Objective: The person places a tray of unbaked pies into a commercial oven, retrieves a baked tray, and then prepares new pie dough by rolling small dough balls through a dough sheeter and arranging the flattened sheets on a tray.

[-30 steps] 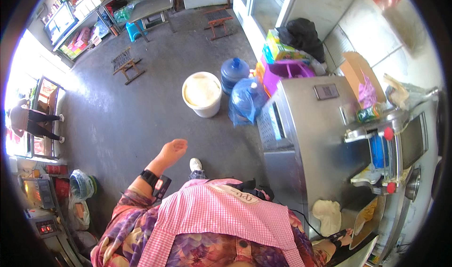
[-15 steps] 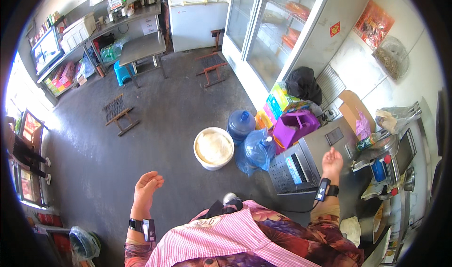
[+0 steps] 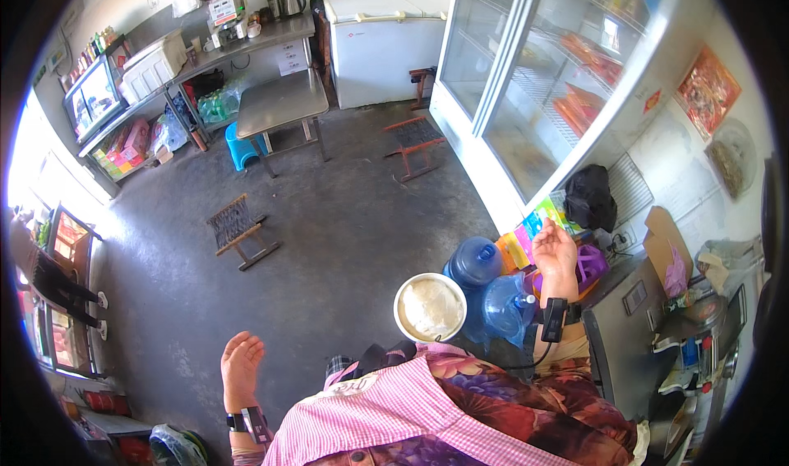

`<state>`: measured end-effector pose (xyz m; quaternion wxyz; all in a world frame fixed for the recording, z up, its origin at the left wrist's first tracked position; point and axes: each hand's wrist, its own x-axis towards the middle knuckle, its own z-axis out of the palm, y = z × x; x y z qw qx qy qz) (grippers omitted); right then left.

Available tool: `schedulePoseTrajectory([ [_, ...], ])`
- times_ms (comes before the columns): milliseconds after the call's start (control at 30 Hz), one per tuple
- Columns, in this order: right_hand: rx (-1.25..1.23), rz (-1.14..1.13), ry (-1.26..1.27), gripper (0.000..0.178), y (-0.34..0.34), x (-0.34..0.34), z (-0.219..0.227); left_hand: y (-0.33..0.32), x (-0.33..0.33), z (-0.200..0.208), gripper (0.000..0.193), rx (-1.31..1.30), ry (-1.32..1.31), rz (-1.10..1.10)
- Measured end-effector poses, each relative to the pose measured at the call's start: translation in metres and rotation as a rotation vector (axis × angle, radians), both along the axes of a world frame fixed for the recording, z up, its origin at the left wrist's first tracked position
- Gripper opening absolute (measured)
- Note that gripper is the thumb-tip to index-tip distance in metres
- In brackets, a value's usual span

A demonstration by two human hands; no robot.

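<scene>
My left hand (image 3: 242,371) hangs over the dark floor at the lower left, empty, its fingers stretched out and the hand touching nothing. Raised on the right, my right hand (image 3: 555,256) is empty too, with loosely bent fingers and the palm partly showing. It appears in front of a purple basket (image 3: 592,267) and colourful boxes, which it partly covers. Nearest below it are two blue water jugs, one bare (image 3: 475,262) and one wrapped in blue plastic (image 3: 503,308). Beside them stands a white bucket (image 3: 399,322) holding a pale, dough-like mass.
A glass-door fridge (image 3: 493,129) stands ahead right, a white chest freezer (image 3: 382,63) at the back. Folding stools (image 3: 238,223) and a metal table (image 3: 283,100) stand on the floor. A steel counter (image 3: 620,318) is close on my right. Someone in dark trousers (image 3: 62,289) stands far left.
My view has turned left and I have moved forward, so the bucket and jugs sit nearer my body. The right hand has gone from over the steel counter to before the purple basket.
</scene>
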<state>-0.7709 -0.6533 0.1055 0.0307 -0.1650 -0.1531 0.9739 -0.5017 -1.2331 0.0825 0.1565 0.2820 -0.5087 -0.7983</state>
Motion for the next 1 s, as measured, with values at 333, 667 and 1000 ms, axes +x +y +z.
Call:
schedulePoseTrajectory([
  [333, -0.006, -0.090, 0.012, 0.016, -0.159, -0.114, 0.020, -0.182, -0.270, 0.022, 0.026, -0.020, 0.003, -0.247],
  [667, 0.007, -0.366, -0.047, 0.016, -0.155, -0.211, 0.017, -0.073, -0.665, 0.060, 0.029, -0.042, 0.056, -0.942],
  [1000, -0.009, -0.634, -0.082, 0.013, -0.071, -0.338, 0.037, 0.153, -0.971, 0.100, 0.040, -0.141, 0.035, -1.366],
])
